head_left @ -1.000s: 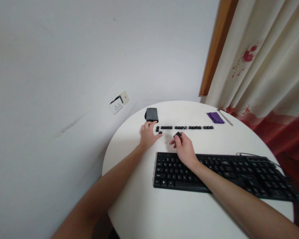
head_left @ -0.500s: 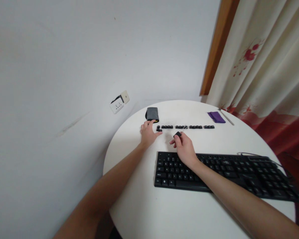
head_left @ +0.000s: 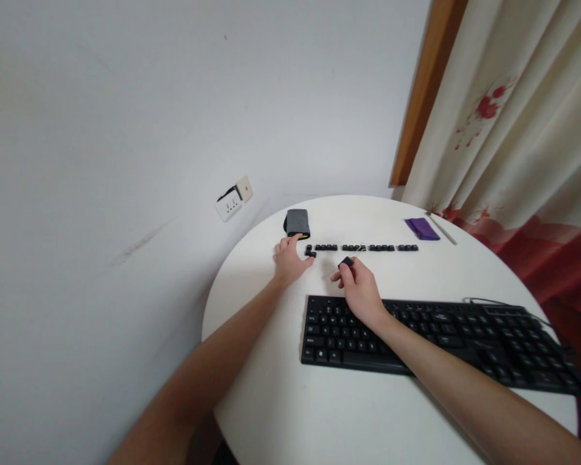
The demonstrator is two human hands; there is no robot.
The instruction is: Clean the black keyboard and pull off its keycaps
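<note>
Well inside table edge [head_left: 356, 201], bare gap between: spread left hand [head_left: 290, 261], right hand [head_left: 361, 289] pinched round tool [head_left: 345, 262].

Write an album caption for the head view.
Left hand at loose keys, right hand holding a small black object near a keyboard.

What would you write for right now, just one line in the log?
left hand: at loose keycaps | right hand: gripping black tool | keyboard: on white table, under right forearm

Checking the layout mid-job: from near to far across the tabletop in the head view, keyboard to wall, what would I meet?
Black keyboard → row of loose black keycaps → grey pouch → white wall.
</note>
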